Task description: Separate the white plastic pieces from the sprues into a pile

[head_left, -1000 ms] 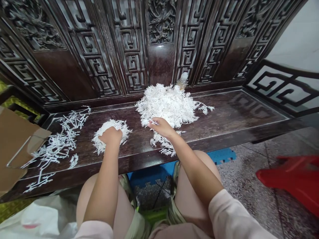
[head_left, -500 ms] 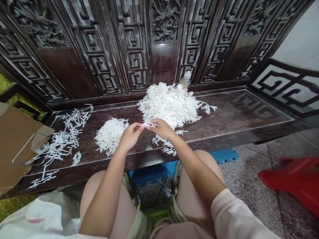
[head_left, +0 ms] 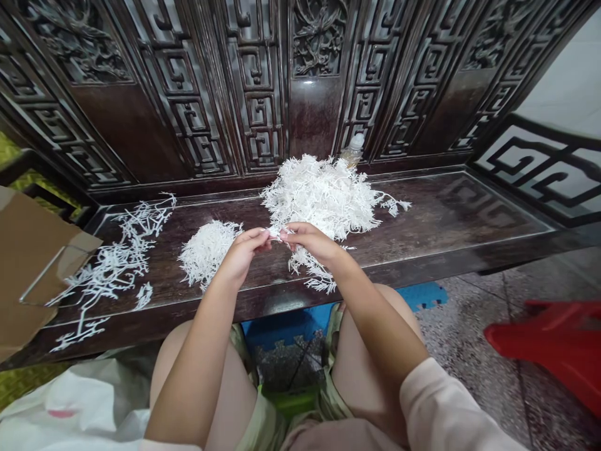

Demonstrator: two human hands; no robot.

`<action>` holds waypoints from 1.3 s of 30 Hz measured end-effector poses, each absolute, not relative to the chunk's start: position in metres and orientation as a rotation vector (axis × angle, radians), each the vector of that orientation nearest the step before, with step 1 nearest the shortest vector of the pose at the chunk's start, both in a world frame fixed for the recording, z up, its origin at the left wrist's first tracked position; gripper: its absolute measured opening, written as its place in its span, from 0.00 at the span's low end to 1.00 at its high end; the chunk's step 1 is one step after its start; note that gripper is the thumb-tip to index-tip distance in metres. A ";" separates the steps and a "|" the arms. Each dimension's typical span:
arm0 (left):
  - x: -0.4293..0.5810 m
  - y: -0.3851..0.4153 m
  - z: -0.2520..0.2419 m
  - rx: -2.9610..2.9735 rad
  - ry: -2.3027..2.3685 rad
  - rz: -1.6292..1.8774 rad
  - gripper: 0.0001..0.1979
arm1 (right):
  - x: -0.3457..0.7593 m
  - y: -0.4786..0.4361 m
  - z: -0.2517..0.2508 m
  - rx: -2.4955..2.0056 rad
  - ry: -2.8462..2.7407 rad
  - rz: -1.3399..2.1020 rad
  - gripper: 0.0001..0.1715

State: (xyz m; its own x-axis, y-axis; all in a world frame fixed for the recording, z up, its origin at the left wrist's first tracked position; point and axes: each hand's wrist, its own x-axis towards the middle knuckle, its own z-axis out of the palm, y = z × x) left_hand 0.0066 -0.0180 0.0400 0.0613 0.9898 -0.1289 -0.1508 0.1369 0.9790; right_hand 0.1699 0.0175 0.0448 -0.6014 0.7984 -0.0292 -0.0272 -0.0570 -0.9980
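My left hand (head_left: 248, 245) and my right hand (head_left: 310, 239) meet in front of me, fingertips pinched around a small white branched plastic piece (head_left: 276, 233). Most of that piece is hidden by the fingers. Just behind my hands rises a large heap of white branched pieces (head_left: 323, 194). A few similar sprigs (head_left: 315, 269) lie under and beside my right wrist. Left of my left hand sits a smaller pile of short white bits (head_left: 209, 250). Farther left, thin bare white branching stems (head_left: 119, 260) are spread over the dark wooden bench (head_left: 422, 232).
A carved wooden backrest (head_left: 314, 113) stands behind the bench. A clear bottle with a white cap (head_left: 354, 149) is behind the big heap. At the left is a cardboard box (head_left: 37, 263); at the lower right, a red plastic stool (head_left: 549, 341). My knees are below the bench edge.
My hands have shifted their grip slightly, and the left fingers are now curled more tightly around the white piece. The piles look the same; the view has moved a little.
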 end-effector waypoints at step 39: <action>0.023 -0.029 0.051 1.385 1.100 1.218 0.12 | 0.172 0.008 0.051 -0.647 -1.615 1.826 0.14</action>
State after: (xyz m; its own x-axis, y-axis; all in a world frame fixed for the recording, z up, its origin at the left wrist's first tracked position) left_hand 0.0225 -0.0295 0.0506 0.0975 0.9859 0.1360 0.0354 -0.1400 0.9895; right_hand 0.1715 0.0084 0.0512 -0.6948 0.7184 0.0349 -0.1223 -0.0702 -0.9900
